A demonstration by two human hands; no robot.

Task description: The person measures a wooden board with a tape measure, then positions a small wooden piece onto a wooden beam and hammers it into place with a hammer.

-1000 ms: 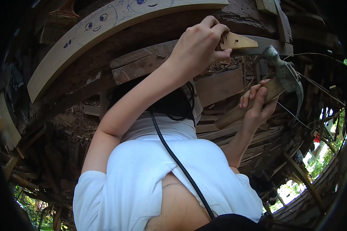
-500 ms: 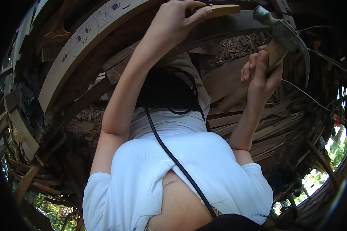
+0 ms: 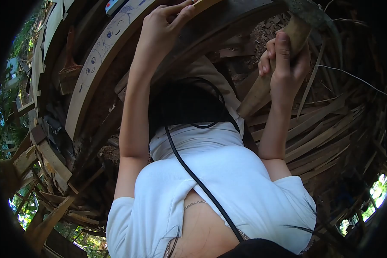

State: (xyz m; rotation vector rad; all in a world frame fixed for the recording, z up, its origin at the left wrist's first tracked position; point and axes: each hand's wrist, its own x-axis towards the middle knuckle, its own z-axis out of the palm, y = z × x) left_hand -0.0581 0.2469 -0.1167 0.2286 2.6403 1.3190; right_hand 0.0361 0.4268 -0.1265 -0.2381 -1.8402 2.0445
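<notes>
At the top of the view my left hand (image 3: 165, 26) pinches a small pale wooden piece (image 3: 205, 6), which is partly cut off by the frame edge. My right hand (image 3: 286, 64) is wrapped round the wooden handle (image 3: 297, 35) of a claw hammer. The hammer's metal head (image 3: 314, 15) is up at the top right, its claw curving down to the right. A curved pale board (image 3: 100, 53) with drawn faces lies to the left of my left hand. Below the small piece runs a dark curved beam (image 3: 240, 17).
A paintbrush (image 3: 70, 64) lies left of the curved board. Thin wood strips (image 3: 322, 137) are piled at the right, with a light wire (image 3: 356, 77) above them. Wood offcuts (image 3: 54, 159) stand at the left. A black cable (image 3: 189, 172) hangs over my white shirt.
My left hand and the small wooden piece have shifted up and left in the view. The hammer in my right hand has risen towards the top edge. The whole view has turned.
</notes>
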